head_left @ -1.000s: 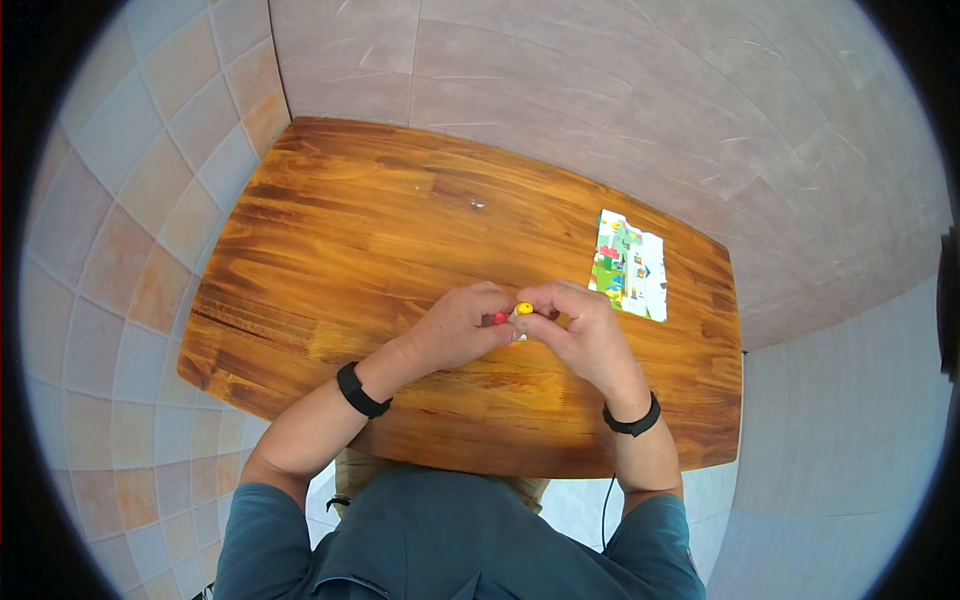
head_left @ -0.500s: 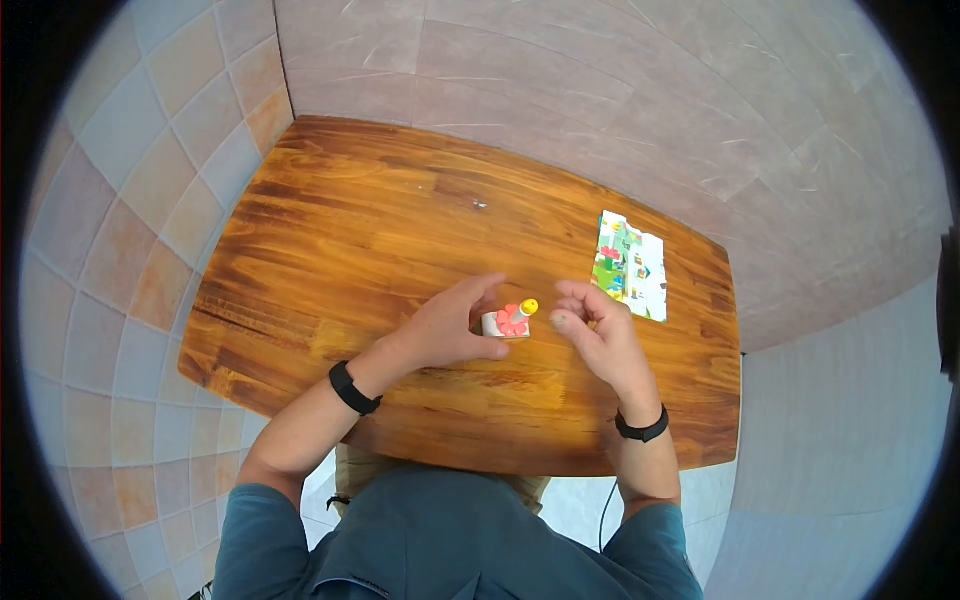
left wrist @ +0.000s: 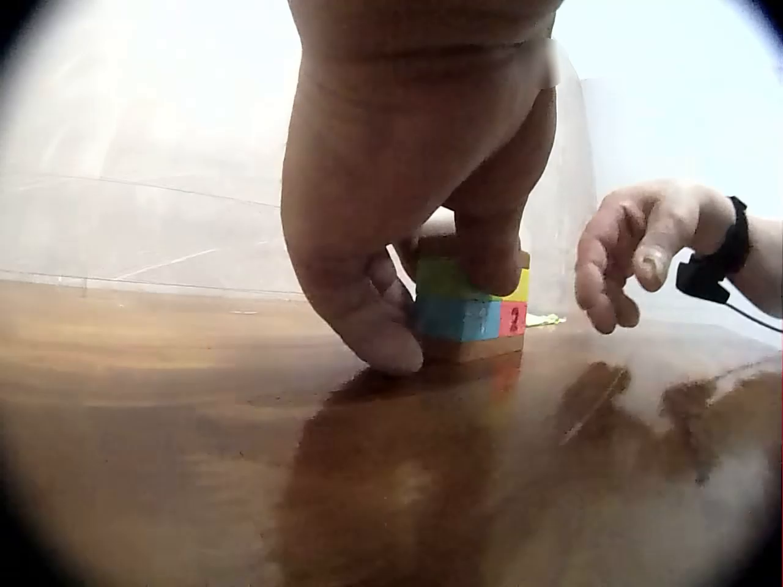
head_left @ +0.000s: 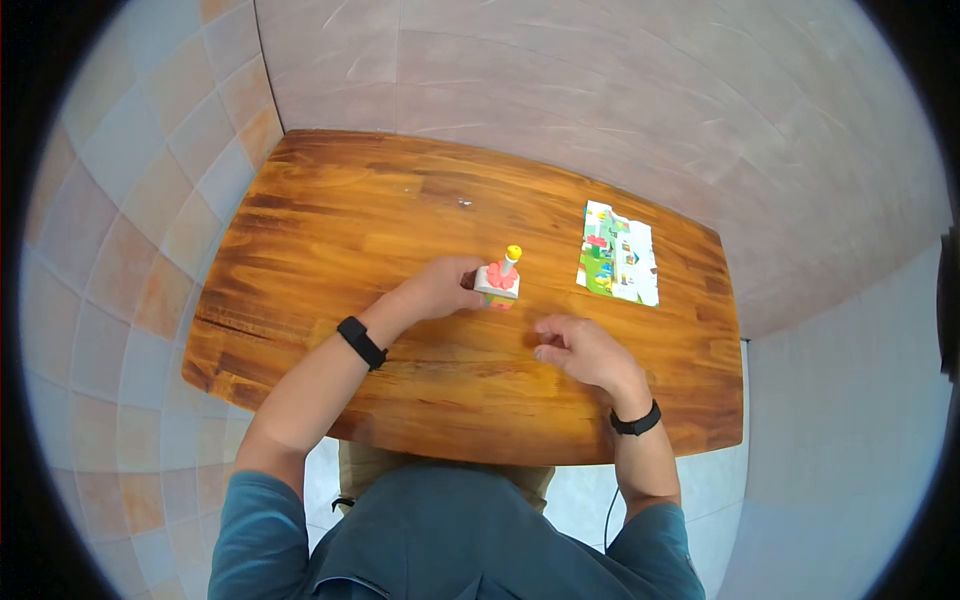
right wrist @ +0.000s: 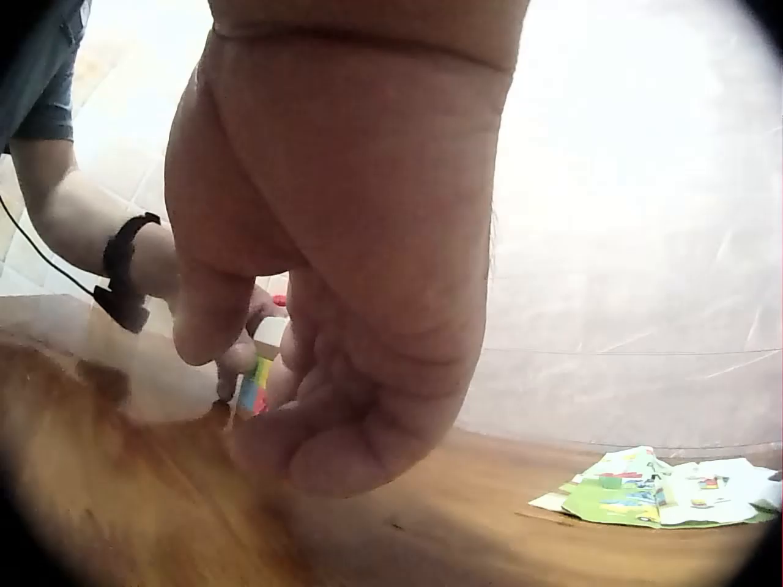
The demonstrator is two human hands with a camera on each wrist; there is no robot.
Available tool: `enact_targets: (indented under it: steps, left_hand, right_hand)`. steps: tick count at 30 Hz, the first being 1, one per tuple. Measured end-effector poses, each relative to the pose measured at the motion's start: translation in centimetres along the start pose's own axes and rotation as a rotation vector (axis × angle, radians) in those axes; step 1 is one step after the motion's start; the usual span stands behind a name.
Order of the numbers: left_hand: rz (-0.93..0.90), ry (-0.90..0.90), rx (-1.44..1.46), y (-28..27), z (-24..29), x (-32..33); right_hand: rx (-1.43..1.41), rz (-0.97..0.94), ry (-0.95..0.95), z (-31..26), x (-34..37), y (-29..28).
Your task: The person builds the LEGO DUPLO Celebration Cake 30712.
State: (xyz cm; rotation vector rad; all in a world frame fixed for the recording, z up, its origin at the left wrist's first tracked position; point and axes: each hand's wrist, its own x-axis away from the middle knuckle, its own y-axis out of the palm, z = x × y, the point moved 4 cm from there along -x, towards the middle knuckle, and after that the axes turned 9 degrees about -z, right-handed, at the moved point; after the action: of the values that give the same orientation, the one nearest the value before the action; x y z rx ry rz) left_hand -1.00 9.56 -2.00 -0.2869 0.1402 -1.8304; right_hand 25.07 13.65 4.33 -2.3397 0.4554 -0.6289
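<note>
My left hand [head_left: 443, 287] holds a small block model by its sides, fingers on the far side and thumb on the near side. The block model [head_left: 498, 284] has a white top, a pink flower [head_left: 500, 277] and an upright white candle [head_left: 511, 260] with a yellow tip. In the left wrist view its coloured blocks [left wrist: 475, 321], green, blue, yellow and red, show a printed 2, low over the tabletop. My right hand [head_left: 593, 352] hovers to the right of the model, fingers loosely curled around nothing.
A creased, torn-edged picture leaflet [head_left: 622, 255] lies on the right of the wooden table [head_left: 330, 250]. A small shiny spot [head_left: 465, 203] marks the tabletop farther back. Tiled walls [head_left: 150, 200] stand behind and at the left. Both wrists wear black bands [head_left: 361, 343].
At first both hands were together on the model. The right hand has let go and moved right and nearer my body. The left hand has taken hold and shifted the model slightly away.
</note>
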Motion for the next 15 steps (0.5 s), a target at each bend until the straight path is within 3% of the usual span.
enact_targets:
  steps: [3, 5, 11, 15]
  left_hand:
    - [-0.004, -0.035, 0.049, -0.3, 0.6, -0.9]
    - [0.032, -0.095, -0.090, -0.6, 1.4, -1.1]
    - [0.049, -0.017, -0.099, -0.7, -0.3, -2.8]
    - [0.067, 0.024, -0.054, -0.6, -0.3, -3.2]
  right_hand:
    - [0.046, 0.012, -0.043, -0.1, 0.4, 0.2]
    - [0.023, -0.046, -0.018, 0.2, 0.4, 0.7]
    - [-0.009, -0.191, 0.106, 1.1, -0.1, 1.5]
    - [0.005, -0.190, 0.084, 1.6, -0.7, 2.1]
